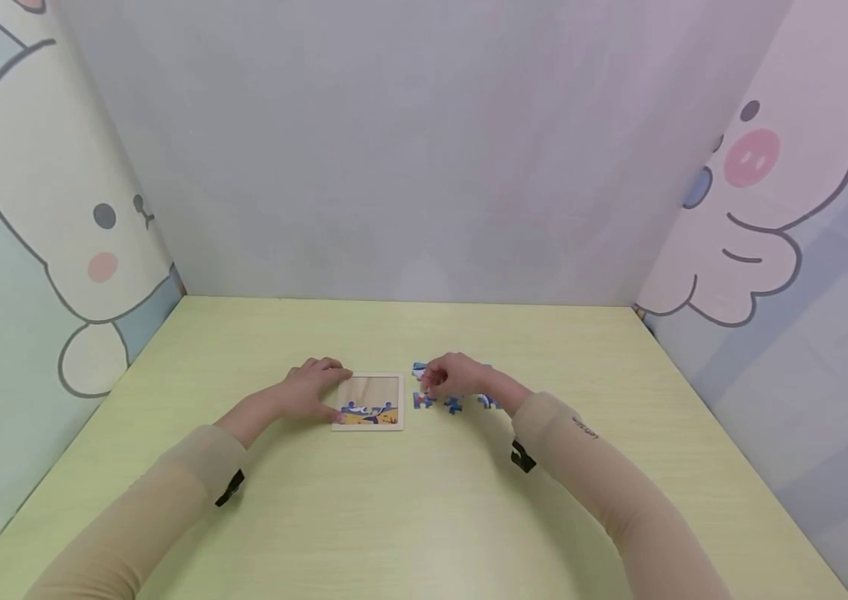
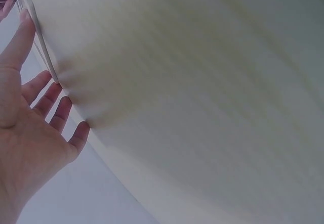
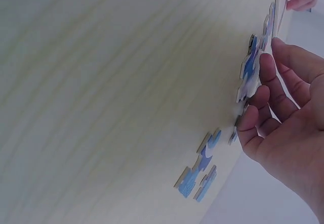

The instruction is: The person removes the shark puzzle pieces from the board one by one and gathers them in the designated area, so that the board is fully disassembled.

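Note:
A square wooden puzzle tray [image 1: 403, 402] lies on the table, its lower part filled with colourful pieces and its upper part bare wood. My left hand [image 1: 311, 389] rests at the tray's left side, fingers spread, with the thumb at the lower corner and a fingertip at the upper one. To the right of the tray, loose jigsaw pieces [image 1: 454, 406] lie beneath and around my right hand [image 1: 457, 375]. Its fingers are bent, thumb and forefinger tips close together above the pieces [image 3: 248, 67]. Whether they pinch a piece is hidden.
More loose jigsaw pieces [image 3: 202, 158] lie farther along in the right wrist view. The pale yellow table [image 1: 408, 517] meets a plain backdrop [image 1: 408, 167] at its far edge. Panels with cartoon animals stand at both sides.

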### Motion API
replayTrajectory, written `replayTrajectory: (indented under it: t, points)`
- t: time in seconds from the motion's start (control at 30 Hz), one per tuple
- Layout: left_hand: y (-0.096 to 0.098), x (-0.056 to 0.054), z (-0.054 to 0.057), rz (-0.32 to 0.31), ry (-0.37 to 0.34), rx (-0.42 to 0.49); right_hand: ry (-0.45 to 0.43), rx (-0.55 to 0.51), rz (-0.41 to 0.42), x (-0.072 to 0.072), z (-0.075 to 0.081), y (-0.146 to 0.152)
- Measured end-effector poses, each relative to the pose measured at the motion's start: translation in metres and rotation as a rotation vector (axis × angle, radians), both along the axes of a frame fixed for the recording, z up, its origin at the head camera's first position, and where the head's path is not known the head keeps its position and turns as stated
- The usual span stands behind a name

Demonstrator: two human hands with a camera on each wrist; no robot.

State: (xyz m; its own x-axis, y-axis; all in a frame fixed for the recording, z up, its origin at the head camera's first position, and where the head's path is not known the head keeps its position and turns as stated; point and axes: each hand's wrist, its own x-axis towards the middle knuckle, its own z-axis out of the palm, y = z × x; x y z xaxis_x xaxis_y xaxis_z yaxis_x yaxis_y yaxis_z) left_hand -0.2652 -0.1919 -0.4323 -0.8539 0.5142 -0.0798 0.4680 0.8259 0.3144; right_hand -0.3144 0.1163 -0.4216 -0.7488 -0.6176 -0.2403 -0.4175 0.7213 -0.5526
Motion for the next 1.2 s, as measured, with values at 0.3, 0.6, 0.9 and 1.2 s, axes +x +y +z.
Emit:
replayTrajectory:
  t: [0.3, 0.6, 0.9, 1.2]
  points:
    - [0.001, 0.001, 0.002, -0.002, 0.004, 0.009, 0.072, -0.089, 0.037, 0.007, 0.003, -0.001]
    - [0.001, 0.002, -0.002, -0.052, -0.036, 0.105, 0.095, -0.135, 0.025, 0.014, 0.001, -0.011]
    - [0.002, 0.001, -0.004, -0.181, -0.083, 0.152, 0.069, -0.110, 0.034, 0.017, -0.005, -0.027]
    - [0.003, 0.002, -0.005, -0.229, -0.096, 0.172, 0.076, -0.072, 0.107, 0.015, -0.008, -0.041]
